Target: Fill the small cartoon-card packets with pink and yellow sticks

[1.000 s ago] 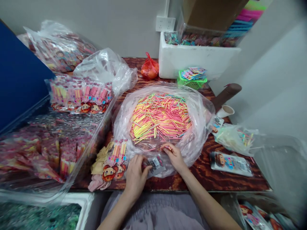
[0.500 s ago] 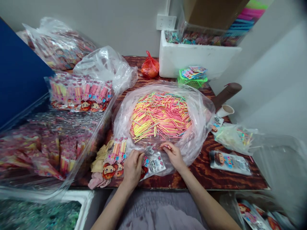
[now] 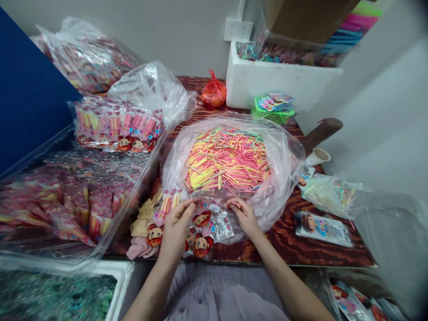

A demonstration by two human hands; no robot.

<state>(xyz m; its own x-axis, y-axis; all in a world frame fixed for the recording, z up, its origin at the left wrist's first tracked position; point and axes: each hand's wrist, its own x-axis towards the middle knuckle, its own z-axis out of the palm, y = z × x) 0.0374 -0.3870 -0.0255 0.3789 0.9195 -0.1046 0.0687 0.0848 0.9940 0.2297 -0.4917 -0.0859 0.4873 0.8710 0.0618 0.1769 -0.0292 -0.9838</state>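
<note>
My left hand (image 3: 177,223) is closed, thumb and forefinger pinched at the upper edge of a clear printed packet (image 3: 202,218) with a cartoon face. My right hand (image 3: 245,218) is closed too, fingertips bent together by the near rim of a big clear plastic bag (image 3: 286,191). Small pink-and-white spots show at its fingers; whether they are a held thing or nails, I cannot make out. Thin pink and yellow sticks (image 3: 230,165) fill the bag. More face-printed packets (image 3: 202,245) lie between my wrists, and filled stick packets (image 3: 165,203) lie left of my left hand.
A clear bin (image 3: 133,183) of filled packets stands left, with a tied bundle (image 3: 117,122) behind. Along the back are a red bag (image 3: 214,91), a white foam box (image 3: 281,82) and a green basket (image 3: 272,116). A paper cup (image 3: 318,156) and a flat pack (image 3: 323,228) are right.
My left hand has moved up and slightly left, uncovering the face-printed packets beneath it. My right hand stays near the bag's rim. The whole view has shifted a little.
</note>
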